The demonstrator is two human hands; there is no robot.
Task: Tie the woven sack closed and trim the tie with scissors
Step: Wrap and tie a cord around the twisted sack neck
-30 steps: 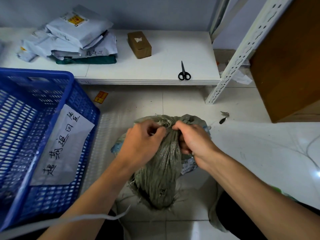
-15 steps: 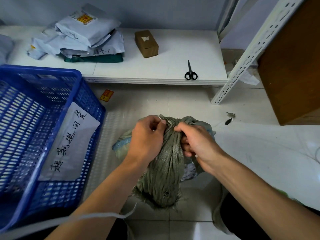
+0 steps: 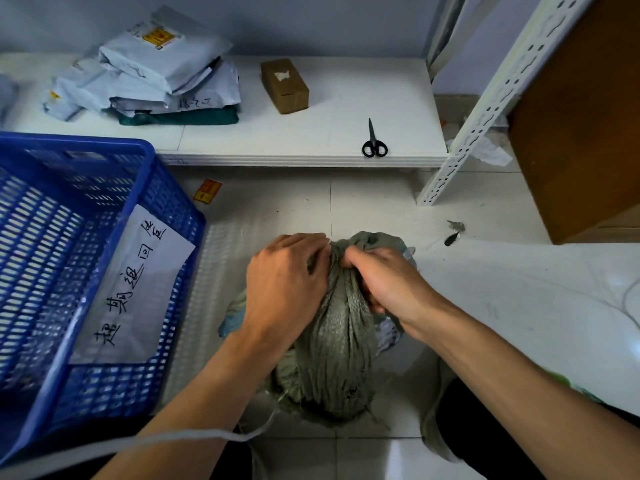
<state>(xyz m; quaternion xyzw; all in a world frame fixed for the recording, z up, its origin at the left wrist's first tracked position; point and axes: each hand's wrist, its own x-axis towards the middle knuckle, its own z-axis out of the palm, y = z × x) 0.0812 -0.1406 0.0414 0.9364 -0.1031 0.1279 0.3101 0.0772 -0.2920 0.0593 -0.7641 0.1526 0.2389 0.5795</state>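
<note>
A grey-green woven sack stands on the tiled floor in front of me, its mouth gathered into a twisted neck pointing toward me. My left hand clamps the bunched fabric from the left. My right hand pinches the same gathered part from the right, fingers curled into the folds. A white strap runs loose across my left forearm near the bottom edge. Black-handled scissors lie shut on the low white shelf, well beyond both hands.
A blue plastic crate with a handwritten paper label stands close on the left. On the shelf are a pile of grey mailer bags and a small brown box. A white slotted rack post and a brown cabinet stand at right.
Both hands have shifted slightly along the sack's neck, and the fabric is bunched tighter between them. The camera has drifted a little; the scissors have not moved.
</note>
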